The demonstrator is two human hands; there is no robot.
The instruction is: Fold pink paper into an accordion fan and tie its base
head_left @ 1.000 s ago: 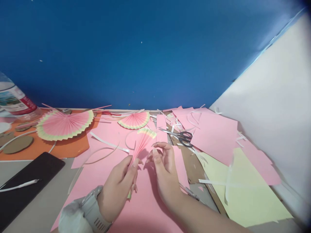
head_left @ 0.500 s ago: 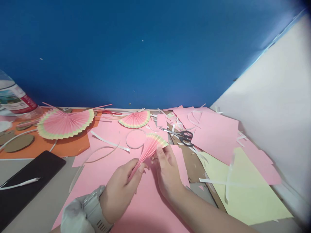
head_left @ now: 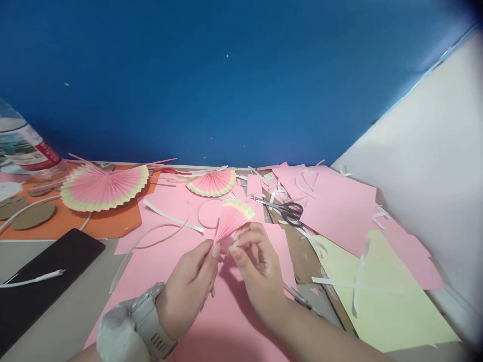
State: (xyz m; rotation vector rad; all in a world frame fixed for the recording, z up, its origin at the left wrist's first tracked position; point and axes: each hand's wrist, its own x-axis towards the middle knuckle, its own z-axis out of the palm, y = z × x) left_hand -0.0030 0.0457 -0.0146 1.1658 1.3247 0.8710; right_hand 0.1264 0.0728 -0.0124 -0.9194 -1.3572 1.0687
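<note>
A small pleated pink paper fan (head_left: 230, 218) with a yellow-green rim is held up over a large pink sheet (head_left: 211, 301). My left hand (head_left: 188, 291), with a grey watch at the wrist, pinches the fan's narrow base between thumb and fingers. My right hand (head_left: 256, 266) has its fingers curled and pinched at the fan's lower right edge, touching the folds. The fan's wide end points away from me, toward the blue wall.
Two finished fans lie at the back: a large fan (head_left: 103, 186) on orange paper and a smaller fan (head_left: 212, 182). Scissors (head_left: 287, 211) lie right of my hands. A black slab (head_left: 41, 276), a bottle (head_left: 22, 151), a yellow sheet (head_left: 385, 296) and paper strips surround them.
The fan was spread wider by my right hand half a second ago; now it is narrower and my right fingers have slid down to pinch near its base.
</note>
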